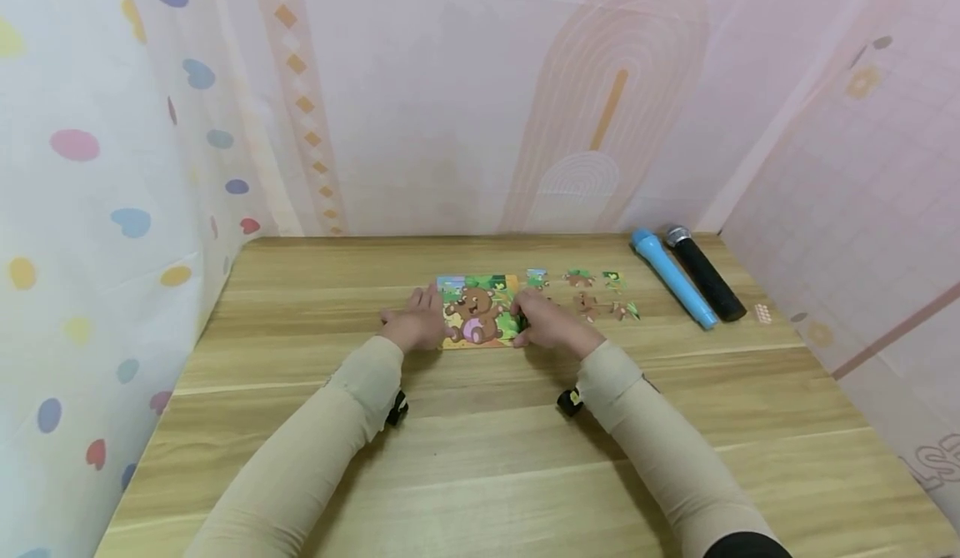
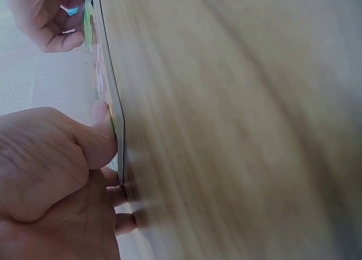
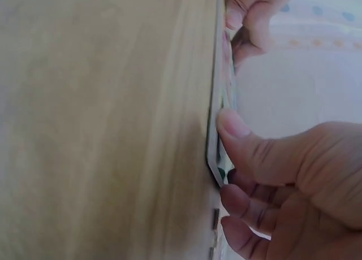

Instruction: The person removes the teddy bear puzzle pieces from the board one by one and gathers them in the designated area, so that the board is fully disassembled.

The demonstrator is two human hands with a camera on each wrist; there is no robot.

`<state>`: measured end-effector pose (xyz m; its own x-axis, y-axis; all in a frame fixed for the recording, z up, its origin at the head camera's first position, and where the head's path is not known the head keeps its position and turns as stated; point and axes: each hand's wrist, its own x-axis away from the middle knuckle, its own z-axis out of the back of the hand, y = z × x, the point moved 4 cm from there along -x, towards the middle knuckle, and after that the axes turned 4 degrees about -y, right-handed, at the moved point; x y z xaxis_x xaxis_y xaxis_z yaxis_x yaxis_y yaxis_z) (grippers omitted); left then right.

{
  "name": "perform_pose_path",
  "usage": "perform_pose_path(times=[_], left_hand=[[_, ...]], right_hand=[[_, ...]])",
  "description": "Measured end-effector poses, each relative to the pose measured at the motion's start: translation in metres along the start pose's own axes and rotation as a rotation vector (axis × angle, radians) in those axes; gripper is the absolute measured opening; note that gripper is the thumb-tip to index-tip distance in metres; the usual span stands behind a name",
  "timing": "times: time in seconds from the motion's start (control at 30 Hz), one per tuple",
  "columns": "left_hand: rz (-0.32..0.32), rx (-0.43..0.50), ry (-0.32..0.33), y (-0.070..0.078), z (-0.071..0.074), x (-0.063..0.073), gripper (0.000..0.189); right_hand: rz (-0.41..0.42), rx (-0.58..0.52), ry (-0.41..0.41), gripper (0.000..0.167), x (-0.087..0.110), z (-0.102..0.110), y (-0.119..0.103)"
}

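Observation:
A jigsaw puzzle board (image 1: pixel 474 312) with a brown bear picture lies flat on the wooden table. My left hand (image 1: pixel 420 321) rests along its left side, fingers extended; in the left wrist view the thumb (image 2: pixel 102 138) presses on the board's edge. At the right side, my right hand (image 1: pixel 551 322) has its thumb and fingers bent around a green puzzle piece (image 2: pixel 87 25), mostly hidden by the hand in the head view. In the right wrist view the thumb (image 3: pixel 235 127) touches the board's rim, with fingertips close by its corner.
Several loose puzzle pieces (image 1: pixel 587 304) lie right of the board. Farther right are a blue microphone (image 1: pixel 675 279), a black microphone (image 1: pixel 707 276) and a small dotted item (image 1: pixel 762 314). Patterned curtains (image 1: pixel 442 108) close off the back and both sides of the table (image 1: pixel 480 458).

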<state>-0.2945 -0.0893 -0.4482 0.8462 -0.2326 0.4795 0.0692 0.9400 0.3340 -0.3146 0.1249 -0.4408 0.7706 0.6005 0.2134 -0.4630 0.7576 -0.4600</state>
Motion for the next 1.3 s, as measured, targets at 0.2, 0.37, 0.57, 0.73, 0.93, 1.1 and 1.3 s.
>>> perform_pose_path(times=[0.2, 0.37, 0.57, 0.73, 0.93, 1.1, 1.3], left_hand=[[0.013, -0.032, -0.031, -0.004, -0.005, -0.013, 0.082], [0.014, -0.026, -0.037, -0.007, -0.007, -0.020, 0.082], [0.003, -0.012, -0.034, -0.007, -0.006, -0.020, 0.082], [0.009, -0.017, -0.044, -0.009, -0.007, -0.020, 0.083], [0.008, 0.000, -0.050, -0.009, -0.008, -0.020, 0.083], [0.010, -0.003, -0.054, -0.010, -0.007, -0.019, 0.082], [0.010, -0.014, -0.061, -0.008, -0.005, -0.014, 0.081]], right_hand=[[0.024, -0.012, -0.008, 0.037, 0.000, 0.002, 0.004], [0.024, -0.059, -0.008, 0.037, -0.002, 0.002, 0.007], [0.018, -0.074, -0.014, 0.035, -0.002, 0.003, 0.011], [0.011, -0.067, -0.024, 0.036, -0.001, 0.004, 0.009], [-0.009, -0.065, -0.018, 0.040, -0.002, 0.003, 0.008], [-0.012, -0.102, -0.004, 0.037, 0.000, 0.003, 0.009], [-0.013, -0.139, 0.002, 0.036, 0.004, 0.004, 0.013]])
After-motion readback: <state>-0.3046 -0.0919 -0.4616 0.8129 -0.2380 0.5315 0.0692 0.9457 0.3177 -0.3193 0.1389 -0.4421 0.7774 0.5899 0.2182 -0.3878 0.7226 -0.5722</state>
